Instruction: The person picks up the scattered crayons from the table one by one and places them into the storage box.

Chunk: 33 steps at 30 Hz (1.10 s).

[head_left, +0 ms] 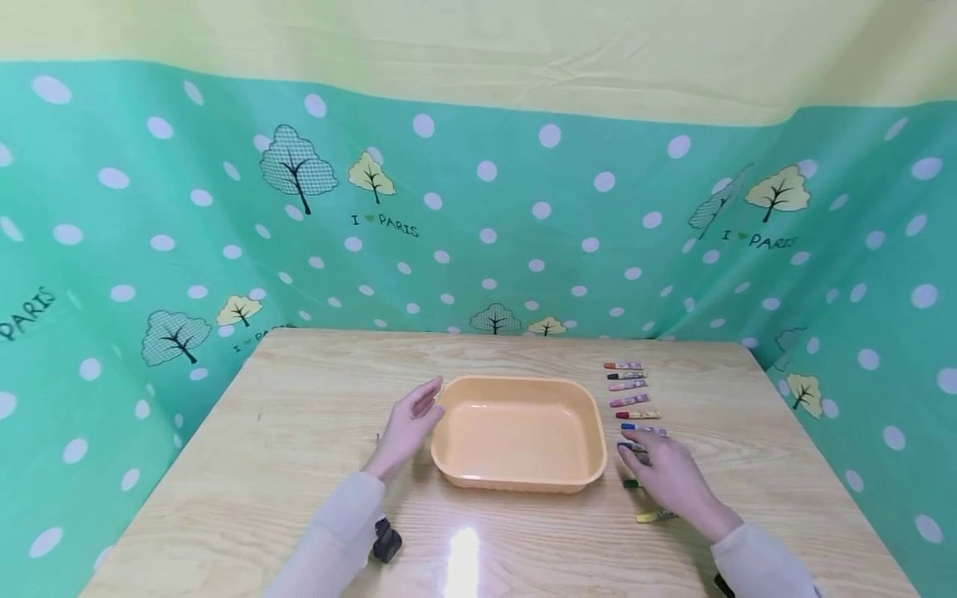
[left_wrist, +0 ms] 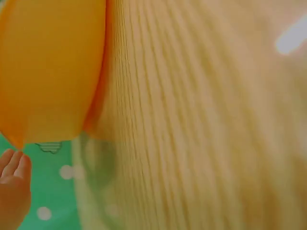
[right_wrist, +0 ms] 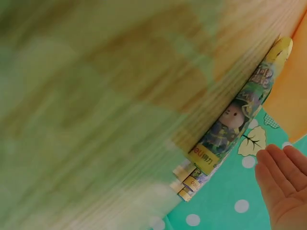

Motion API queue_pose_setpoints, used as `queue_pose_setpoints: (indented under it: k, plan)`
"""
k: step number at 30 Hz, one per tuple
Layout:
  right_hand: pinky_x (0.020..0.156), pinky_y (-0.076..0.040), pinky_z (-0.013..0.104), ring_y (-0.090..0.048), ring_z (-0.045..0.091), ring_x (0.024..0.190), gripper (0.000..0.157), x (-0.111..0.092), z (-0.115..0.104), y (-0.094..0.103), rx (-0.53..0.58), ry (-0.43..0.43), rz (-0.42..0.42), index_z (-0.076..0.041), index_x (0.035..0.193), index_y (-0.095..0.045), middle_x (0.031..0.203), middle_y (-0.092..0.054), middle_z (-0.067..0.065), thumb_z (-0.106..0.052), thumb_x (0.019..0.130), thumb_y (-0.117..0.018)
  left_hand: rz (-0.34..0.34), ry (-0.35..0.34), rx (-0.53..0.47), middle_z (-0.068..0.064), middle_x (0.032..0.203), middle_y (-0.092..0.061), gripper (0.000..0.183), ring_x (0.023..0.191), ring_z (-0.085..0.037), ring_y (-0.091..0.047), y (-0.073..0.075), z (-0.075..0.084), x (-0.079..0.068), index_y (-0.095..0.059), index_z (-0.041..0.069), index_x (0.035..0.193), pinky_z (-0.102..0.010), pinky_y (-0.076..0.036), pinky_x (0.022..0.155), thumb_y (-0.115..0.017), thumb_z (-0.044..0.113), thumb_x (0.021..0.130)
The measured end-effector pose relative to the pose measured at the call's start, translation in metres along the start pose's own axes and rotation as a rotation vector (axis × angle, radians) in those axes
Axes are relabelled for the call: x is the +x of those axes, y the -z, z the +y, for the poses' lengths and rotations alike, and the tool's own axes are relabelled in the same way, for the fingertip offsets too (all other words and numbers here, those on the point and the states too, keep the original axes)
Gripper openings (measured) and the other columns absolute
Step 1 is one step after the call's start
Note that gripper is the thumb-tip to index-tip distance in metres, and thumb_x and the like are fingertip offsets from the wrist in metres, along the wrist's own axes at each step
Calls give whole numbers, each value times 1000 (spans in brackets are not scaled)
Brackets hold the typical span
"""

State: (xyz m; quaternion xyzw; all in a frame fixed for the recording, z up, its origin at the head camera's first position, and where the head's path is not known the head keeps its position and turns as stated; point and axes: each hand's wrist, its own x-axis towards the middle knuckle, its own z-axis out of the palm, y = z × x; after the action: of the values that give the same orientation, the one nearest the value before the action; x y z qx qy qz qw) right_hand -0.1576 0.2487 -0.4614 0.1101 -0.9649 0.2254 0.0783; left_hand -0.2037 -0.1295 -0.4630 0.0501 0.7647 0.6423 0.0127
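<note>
"Left hand (head_left: 407,422)?"
"Loose-fingered, at the left side of the peach, rounded-rectangular plastic tray (head_left: 519,432)."
"Right hand (head_left: 673,475)?"
"Unclenched, over the near slim, printed, multicoloured sticks (head_left: 638,414) right of the tray."

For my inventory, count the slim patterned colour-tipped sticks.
9 visible, right of the peach plastic tray, far to near: orange, black, pink, second pink, red, blue, second blue, green, yellow. The right hand may hide more.

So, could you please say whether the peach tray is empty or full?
Empty: in the head view, the peach tray shows a bare floor; markers lie beside it.
</note>
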Motion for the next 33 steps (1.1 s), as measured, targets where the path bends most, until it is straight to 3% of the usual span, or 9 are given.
queue_pose_setpoints:
  k: [7,13,26,33]
  plan:
    - [88,-50,51,-58,35,106,39,-1,-3,2,-2,3,-39,-2,120,-58,120,-60,18,-24,88,-58,12,90,-29,-14,144,-38,55,132,-26,-36,-7,-12,21,-38,7,138,-31,-36,106,-56,5,86]
    - [87,-51,49,-60,33,105,37,-3,-3,3,-4,11,-41,-2,118,-60,117,-62,16,-24,88,-59,9,91,-26,-18,141,-40,56,129,-30,-40,-13,-17,29,-38,3,137,-36,-39,105,-55,1,84]
    - [82,-55,43,-63,29,98,33,-7,-3,1,31,57,-8,-3,114,-62,113,-64,14,-20,86,-62,4,131,21,-18,140,-40,58,127,-32,-42,-16,-17,30,-37,4,138,-39,-40,104,-50,-6,83]
    - [79,-57,39,-62,31,101,33,5,3,17,176,-27,-65,-5,118,-61,116,-63,15,-19,87,-60,9,135,8,-19,140,-41,58,125,-32,-44,-17,-18,30,-38,5,138,-38,-43,102,-49,-8,82]
